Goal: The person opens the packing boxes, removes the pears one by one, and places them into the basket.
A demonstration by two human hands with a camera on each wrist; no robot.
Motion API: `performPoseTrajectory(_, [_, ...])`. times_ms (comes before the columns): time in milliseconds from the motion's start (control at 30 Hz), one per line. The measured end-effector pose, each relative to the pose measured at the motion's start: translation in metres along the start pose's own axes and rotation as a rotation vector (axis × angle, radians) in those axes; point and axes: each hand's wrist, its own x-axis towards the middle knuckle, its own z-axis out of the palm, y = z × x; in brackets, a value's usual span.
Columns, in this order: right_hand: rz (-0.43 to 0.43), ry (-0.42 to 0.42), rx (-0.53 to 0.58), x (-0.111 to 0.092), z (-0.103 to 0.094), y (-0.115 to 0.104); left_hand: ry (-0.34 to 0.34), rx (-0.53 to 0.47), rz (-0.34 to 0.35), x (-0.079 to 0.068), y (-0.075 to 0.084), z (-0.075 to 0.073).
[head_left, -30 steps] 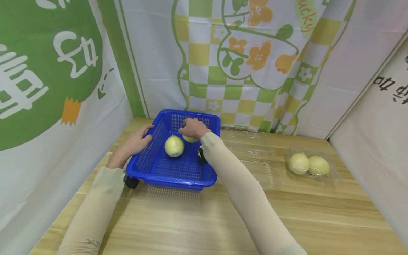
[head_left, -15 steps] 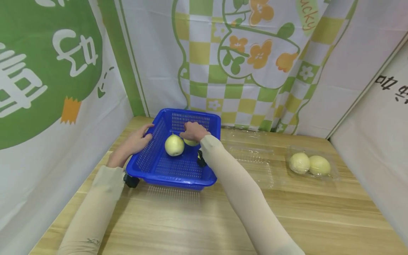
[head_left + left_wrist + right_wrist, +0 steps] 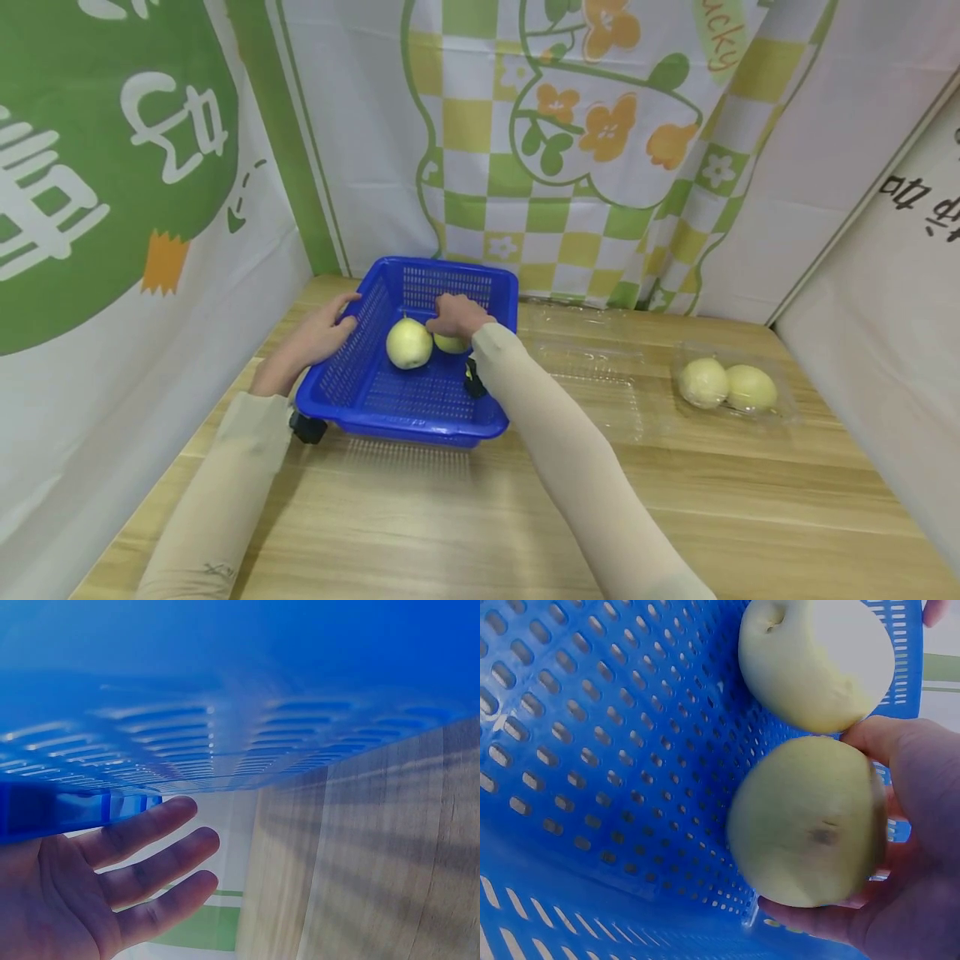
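My left hand (image 3: 321, 333) holds the left rim of a blue plastic basket (image 3: 408, 421). In the left wrist view, three fingers of that hand (image 3: 150, 877) spread below the rim, outside the slotted wall (image 3: 300, 724); the thumb is out of sight there. Inside the basket my right hand (image 3: 459, 317) grips a pale yellow-green pear (image 3: 810, 825), thumb and fingers around its sides. Another pear (image 3: 409, 343) lies just to its left on the basket floor. From the head, the right hand covers much of the gripped pear (image 3: 450, 342).
Clear plastic packaging (image 3: 600, 392) lies on the wooden table (image 3: 525, 517) right of the basket. Farther right, two pears (image 3: 727, 387) sit in a clear plastic tray. Printed cloth walls (image 3: 360, 167) close in the back and sides.
My right hand has moved slightly toward me and down inside the basket with the pear. The left hand and the other pear have stayed put.
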Motion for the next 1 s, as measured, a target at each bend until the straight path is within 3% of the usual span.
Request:
performPoseTrajectory(533, [-0.016,-0.002,-0.027,-0.002,-0.022,-0.004,-0.002,0.000,0.002,0.000,-0.002,0.001])
performPoseTrajectory(767, [-0.062,0.099,-0.060,-0.002,-0.036,-0.003,0.018,-0.007,0.017,0.000,0.001,0.000])
performPoseTrajectory(1000, [-0.129,0.159,-0.055,-0.008,-0.045,-0.009,-0.008,-0.013,0.007,-0.002,0.002,-0.001])
